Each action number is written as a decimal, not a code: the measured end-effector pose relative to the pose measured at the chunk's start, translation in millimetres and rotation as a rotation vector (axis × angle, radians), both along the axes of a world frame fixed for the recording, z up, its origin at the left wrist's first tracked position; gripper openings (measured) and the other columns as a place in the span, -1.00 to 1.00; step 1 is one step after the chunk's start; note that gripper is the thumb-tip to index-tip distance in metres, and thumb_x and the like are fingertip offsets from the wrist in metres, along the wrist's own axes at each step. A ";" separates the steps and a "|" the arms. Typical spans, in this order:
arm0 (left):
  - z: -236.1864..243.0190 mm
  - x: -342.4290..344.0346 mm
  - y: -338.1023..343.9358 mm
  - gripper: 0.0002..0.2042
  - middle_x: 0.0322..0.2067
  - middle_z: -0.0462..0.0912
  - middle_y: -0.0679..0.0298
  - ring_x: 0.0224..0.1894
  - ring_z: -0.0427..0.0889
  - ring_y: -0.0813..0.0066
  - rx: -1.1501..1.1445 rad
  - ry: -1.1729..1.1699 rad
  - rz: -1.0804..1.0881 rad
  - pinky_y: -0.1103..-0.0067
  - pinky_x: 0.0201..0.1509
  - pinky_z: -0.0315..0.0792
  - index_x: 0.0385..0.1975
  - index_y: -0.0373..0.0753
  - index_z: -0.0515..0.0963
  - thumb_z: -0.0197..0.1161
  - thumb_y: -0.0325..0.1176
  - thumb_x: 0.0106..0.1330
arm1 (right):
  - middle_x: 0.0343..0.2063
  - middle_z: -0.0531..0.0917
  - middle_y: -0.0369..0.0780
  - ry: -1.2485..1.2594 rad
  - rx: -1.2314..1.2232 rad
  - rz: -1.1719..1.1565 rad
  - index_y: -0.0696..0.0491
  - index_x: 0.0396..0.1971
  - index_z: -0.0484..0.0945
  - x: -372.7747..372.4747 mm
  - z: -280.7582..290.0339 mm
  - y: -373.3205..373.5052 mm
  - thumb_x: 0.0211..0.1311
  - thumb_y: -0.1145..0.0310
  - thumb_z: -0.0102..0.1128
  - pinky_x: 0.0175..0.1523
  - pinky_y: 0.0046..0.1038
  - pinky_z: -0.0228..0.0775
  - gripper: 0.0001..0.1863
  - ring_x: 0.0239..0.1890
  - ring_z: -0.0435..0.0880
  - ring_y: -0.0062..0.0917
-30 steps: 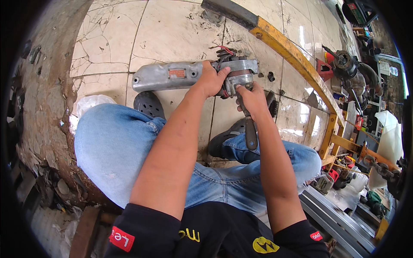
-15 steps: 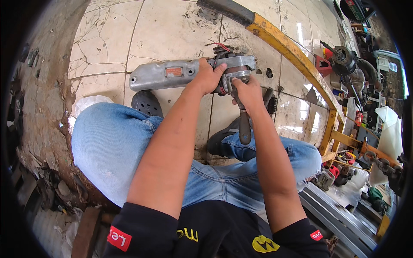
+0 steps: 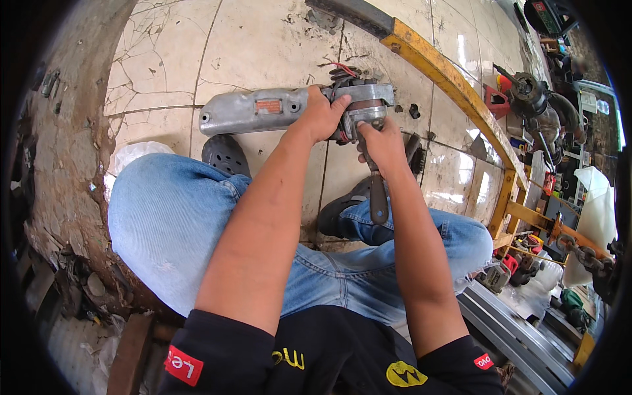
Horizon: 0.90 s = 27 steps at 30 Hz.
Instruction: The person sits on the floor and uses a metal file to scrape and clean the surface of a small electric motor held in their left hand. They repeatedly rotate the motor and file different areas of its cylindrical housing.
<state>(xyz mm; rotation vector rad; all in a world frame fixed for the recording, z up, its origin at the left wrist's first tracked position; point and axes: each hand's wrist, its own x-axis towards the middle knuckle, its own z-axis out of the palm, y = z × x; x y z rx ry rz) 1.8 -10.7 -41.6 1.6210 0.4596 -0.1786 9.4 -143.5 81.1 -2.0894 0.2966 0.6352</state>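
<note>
An alternator (image 3: 368,92) with red wires lies on the tiled floor at the right end of a long silver metal cover (image 3: 230,113). My left hand (image 3: 317,118) is closed round the alternator's left side, its thumb pointing toward the housing. My right hand (image 3: 380,145) grips a dark wrench (image 3: 378,201) against the lower part of the housing; its head is partly hidden by my thumb, and its long handle points down toward my legs. Just right of that hand lies a dark wire brush (image 3: 417,158).
A yellow steel frame (image 3: 454,85) arches across the right side, beside a dark machine assembly (image 3: 530,99), a red stand (image 3: 495,103) and cluttered tools. My bent legs (image 3: 164,224) and dark clogs (image 3: 224,156) surround the work. Small dark parts (image 3: 415,112) lie nearby on the tiles (image 3: 158,66).
Compared with a second ago, the alternator, both hands and the wrench appear shifted slightly up and left in view. The grips look much the same.
</note>
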 end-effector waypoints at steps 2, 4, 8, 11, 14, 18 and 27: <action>10.0 3.6 4.5 -0.14 0.02 0.40 -0.24 -0.20 0.64 0.21 -0.078 0.060 -0.027 0.39 -0.37 0.62 0.25 -0.49 -0.19 0.10 0.11 0.36 | -0.47 0.58 -0.14 -0.016 0.038 -0.003 0.27 -0.18 0.42 9.2 -0.2 6.8 0.15 0.34 0.22 -0.63 -0.49 0.47 -0.65 -0.59 0.58 -0.52; 12.7 1.4 2.6 -0.17 -0.01 0.42 -0.23 -0.23 0.64 0.24 -0.075 0.060 -0.027 0.44 -0.43 0.61 0.24 -0.49 -0.17 0.10 0.10 0.37 | -0.48 0.58 -0.14 -0.010 0.038 -0.007 0.26 -0.18 0.42 7.2 -1.2 3.5 0.15 0.34 0.22 -0.63 -0.49 0.47 -0.66 -0.59 0.58 -0.51; 6.4 1.5 0.5 -0.18 -0.04 0.45 -0.18 -0.25 0.64 0.27 -0.006 0.038 -0.012 0.47 -0.48 0.60 0.23 -0.49 -0.15 0.11 0.08 0.37 | -0.49 0.57 -0.16 0.020 -0.018 -0.006 0.25 -0.19 0.42 -0.1 0.1 -1.1 0.16 0.36 0.22 -0.65 -0.48 0.45 -0.68 -0.61 0.57 -0.53; 7.6 6.1 2.9 -0.19 -0.03 0.44 -0.18 -0.22 0.64 0.25 -0.025 0.074 -0.016 0.48 -0.44 0.60 0.23 -0.48 -0.13 0.12 0.08 0.37 | -0.49 0.57 -0.15 0.039 0.011 -0.001 0.27 -0.18 0.41 4.4 1.1 -1.6 0.16 0.37 0.21 -0.66 -0.47 0.45 -0.67 -0.61 0.57 -0.53; 9.7 3.0 4.6 -0.19 0.01 0.42 -0.22 -0.13 0.62 0.21 -0.084 0.086 -0.007 0.46 -0.30 0.61 0.24 -0.47 -0.12 0.12 0.09 0.36 | -0.50 0.56 -0.13 0.011 0.098 -0.034 0.30 -0.18 0.38 -0.5 -2.8 -0.9 0.14 0.41 0.17 -0.68 -0.46 0.46 -0.67 -0.64 0.57 -0.50; 8.1 1.4 -0.3 -0.16 0.05 0.39 -0.24 -0.03 0.58 0.17 0.029 0.020 0.013 0.43 -0.15 0.59 0.26 -0.47 -0.14 0.12 0.11 0.35 | -0.50 0.57 -0.11 -0.006 0.094 -0.020 0.30 -0.18 0.37 -1.1 -0.9 0.0 0.14 0.42 0.17 -0.70 -0.46 0.43 -0.68 -0.64 0.56 -0.50; 10.5 3.3 2.8 -0.16 0.04 0.38 -0.26 -0.09 0.61 0.20 -0.028 0.017 0.001 0.43 -0.24 0.61 0.25 -0.50 -0.16 0.11 0.09 0.36 | -0.45 0.61 -0.14 -0.036 -0.018 0.020 0.24 -0.16 0.45 6.3 -2.1 4.9 0.15 0.37 0.21 -0.65 -0.48 0.48 -0.68 -0.60 0.58 -0.52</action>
